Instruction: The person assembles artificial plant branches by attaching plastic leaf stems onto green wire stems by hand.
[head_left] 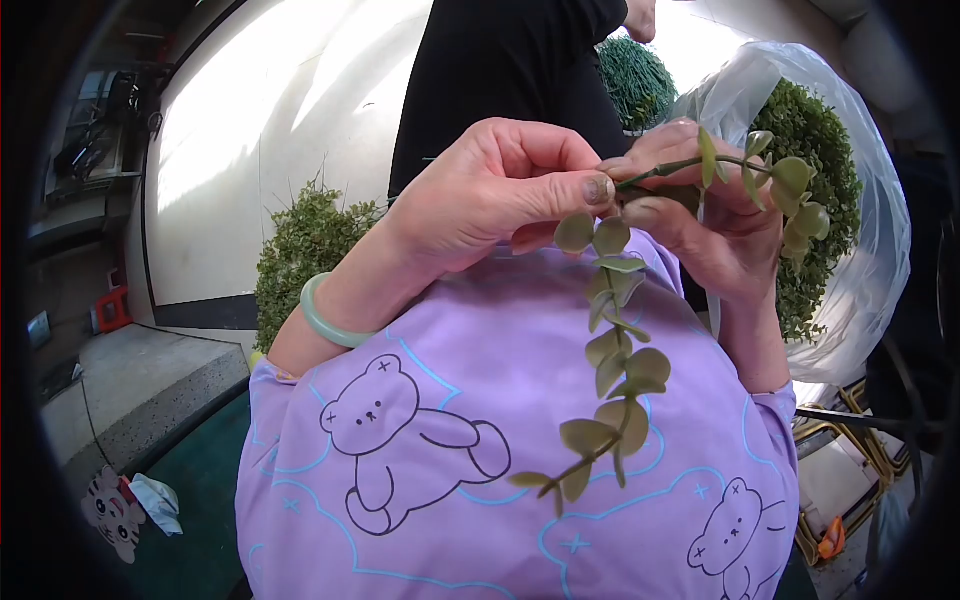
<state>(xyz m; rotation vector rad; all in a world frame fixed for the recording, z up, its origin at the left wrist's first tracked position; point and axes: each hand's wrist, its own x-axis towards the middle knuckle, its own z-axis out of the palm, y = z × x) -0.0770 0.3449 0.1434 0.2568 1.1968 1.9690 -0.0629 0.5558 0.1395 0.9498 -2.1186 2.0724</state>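
I hold both forearms leaning inward over my purple shirt (530, 400), the hands almost meeting. My left hand (605, 185) pinches the leafy sprig (648, 368) at its stem between thumb and forefinger, while my right hand (710, 215) grips it just beside with curled fingers; one strand hangs before the shirt, another extends rightward.

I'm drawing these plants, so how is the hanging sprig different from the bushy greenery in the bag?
The hanging sprig has bigger, rounded, spaced-out leaves; the bushy greenery has tiny, crowded ones. The hanging sprig dangles below the left hand and right hand; the bushy greenery sits in the plastic bag. Both are leafy and green.
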